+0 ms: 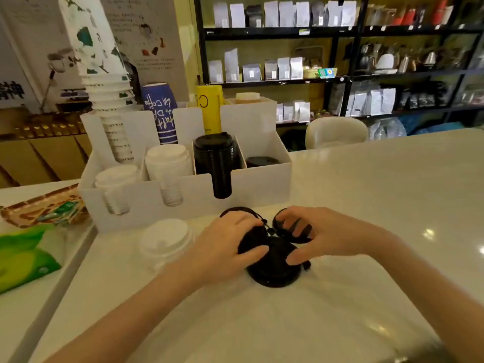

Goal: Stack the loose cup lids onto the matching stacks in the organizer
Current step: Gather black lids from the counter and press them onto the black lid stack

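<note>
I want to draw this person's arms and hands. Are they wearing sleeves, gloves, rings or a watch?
Draw them bare. The left hand and right hand have no gloves, and no rings show on the fingers you can see. Both forearms are uncovered as far as the picture reaches: no sleeves, no watch, no bracelet. The nails look short and plain.

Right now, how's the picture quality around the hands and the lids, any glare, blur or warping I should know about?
Head view: the left hand and right hand on the black lids look soft. Bright ceiling-light glare spots sit on the counter at right. The wide lens bends the paper cup stack and the shelves near the edges. The white lid nearly washes into the pale counter.
</note>
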The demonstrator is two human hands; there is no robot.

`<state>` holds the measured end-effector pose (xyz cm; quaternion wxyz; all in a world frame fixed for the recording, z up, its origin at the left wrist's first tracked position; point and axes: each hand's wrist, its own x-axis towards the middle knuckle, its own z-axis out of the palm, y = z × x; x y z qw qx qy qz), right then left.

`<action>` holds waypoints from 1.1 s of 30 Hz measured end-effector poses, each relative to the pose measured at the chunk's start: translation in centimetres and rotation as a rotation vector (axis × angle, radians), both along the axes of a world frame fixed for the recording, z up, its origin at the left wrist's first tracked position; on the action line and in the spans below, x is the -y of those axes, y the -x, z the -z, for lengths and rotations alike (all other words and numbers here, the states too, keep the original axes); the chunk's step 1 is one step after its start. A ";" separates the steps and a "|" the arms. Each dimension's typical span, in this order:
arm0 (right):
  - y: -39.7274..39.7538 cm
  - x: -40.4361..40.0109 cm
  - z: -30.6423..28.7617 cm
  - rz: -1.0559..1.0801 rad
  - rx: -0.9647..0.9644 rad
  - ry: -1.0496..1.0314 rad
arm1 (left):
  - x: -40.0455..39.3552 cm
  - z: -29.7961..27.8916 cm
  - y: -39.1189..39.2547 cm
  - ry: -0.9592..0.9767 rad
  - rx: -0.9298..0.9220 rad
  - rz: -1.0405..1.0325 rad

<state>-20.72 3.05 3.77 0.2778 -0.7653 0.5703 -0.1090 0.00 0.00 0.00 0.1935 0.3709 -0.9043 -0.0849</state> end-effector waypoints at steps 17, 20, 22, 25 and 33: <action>-2.6 1.8 4.6 0.054 0.091 0.225 | -0.4 3.1 -1.0 -0.157 -0.231 -0.228; -2.8 2.1 4.5 0.051 0.118 0.253 | -0.5 2.9 -1.0 -0.169 -0.305 -0.266; -2.9 2.3 4.2 0.048 0.146 0.276 | -0.6 2.5 -0.9 -0.121 -0.380 -0.278; -3.2 2.6 3.0 0.038 0.196 0.327 | -0.6 1.5 -0.8 -0.044 -0.482 -0.312; -3.5 6.2 -1.5 0.016 0.368 0.388 | 2.7 -2.8 0.0 0.101 -0.654 -0.369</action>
